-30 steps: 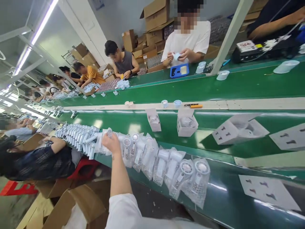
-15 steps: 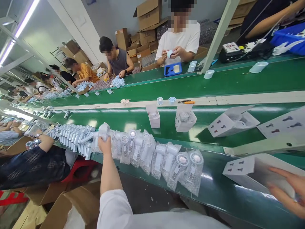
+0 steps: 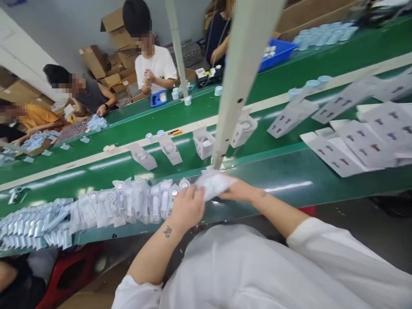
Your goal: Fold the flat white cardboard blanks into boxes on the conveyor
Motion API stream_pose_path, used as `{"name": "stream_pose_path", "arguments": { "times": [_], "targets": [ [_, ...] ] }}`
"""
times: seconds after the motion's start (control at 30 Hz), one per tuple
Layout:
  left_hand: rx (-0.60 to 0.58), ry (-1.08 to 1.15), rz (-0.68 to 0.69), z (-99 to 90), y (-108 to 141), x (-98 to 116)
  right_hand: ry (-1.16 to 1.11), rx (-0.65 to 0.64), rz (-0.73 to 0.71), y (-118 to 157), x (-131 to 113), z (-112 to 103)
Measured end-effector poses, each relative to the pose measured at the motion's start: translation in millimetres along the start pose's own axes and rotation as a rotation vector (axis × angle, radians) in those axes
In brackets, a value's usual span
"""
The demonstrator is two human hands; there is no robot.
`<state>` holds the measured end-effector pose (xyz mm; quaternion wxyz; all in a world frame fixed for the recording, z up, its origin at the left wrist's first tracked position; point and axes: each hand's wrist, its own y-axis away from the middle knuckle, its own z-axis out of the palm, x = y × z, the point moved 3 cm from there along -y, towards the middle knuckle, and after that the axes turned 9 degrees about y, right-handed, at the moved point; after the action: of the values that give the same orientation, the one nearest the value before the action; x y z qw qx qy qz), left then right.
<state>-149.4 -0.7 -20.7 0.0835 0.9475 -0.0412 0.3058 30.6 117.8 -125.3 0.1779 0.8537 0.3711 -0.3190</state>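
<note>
Both my hands are in front of me over the green conveyor belt. My left hand (image 3: 188, 207) and my right hand (image 3: 238, 191) together hold a clear plastic bag (image 3: 214, 184) with a white item inside, its details blurred. Just left of my left hand, a long row of bagged white devices (image 3: 135, 202) lies on the belt, running into packed silver-blue tubes (image 3: 35, 225). Several flat white printed box blanks (image 3: 363, 143) lie to the right, beyond my right hand.
A white upright post (image 3: 241, 73) stands just beyond my hands. Small open white boxes (image 3: 203, 142) stand on the belt behind it. Co-workers sit along a second green belt (image 3: 138, 122) across the line, with cardboard cartons (image 3: 117, 64) behind them and a blue crate (image 3: 277, 53) at the far right.
My view has swung to the right and down. My right hand has let go of the white box blank and come to the bag, which both hands now hold, over the belt.
</note>
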Motion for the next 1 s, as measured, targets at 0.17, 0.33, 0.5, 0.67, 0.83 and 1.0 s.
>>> {"name": "stream_pose_path", "arguments": {
  "times": [0.17, 0.33, 0.5, 0.67, 0.83, 1.0],
  "targets": [
    [-0.293, -0.648, -0.049, -0.4, -33.0, 52.5, -0.008, -0.005, -0.1, 3.2, 9.5, -5.3],
    [-0.545, -0.71, 0.025, 22.4, -95.9, 95.6, -0.099, -0.018, -0.23, -7.7, 12.7, -8.4],
    [-0.495, -0.679, 0.059, 20.2, -115.3, 93.9, -0.187, -0.014, -0.26, -11.0, 26.9, -14.1],
    [-0.18, -0.621, 0.091, 30.4, -58.7, 79.2, -0.299, -0.01, -0.199, -4.0, 43.7, -16.6],
    [-0.063, -0.518, -0.087, 97.0, -48.0, 46.3, -0.349, -0.015, -0.165, 0.9, 36.1, -7.8],
    [0.011, -0.448, -0.099, 101.5, -55.7, 21.2, -0.47, -0.034, -0.148, 21.1, 46.0, -35.3]
  ]
}}
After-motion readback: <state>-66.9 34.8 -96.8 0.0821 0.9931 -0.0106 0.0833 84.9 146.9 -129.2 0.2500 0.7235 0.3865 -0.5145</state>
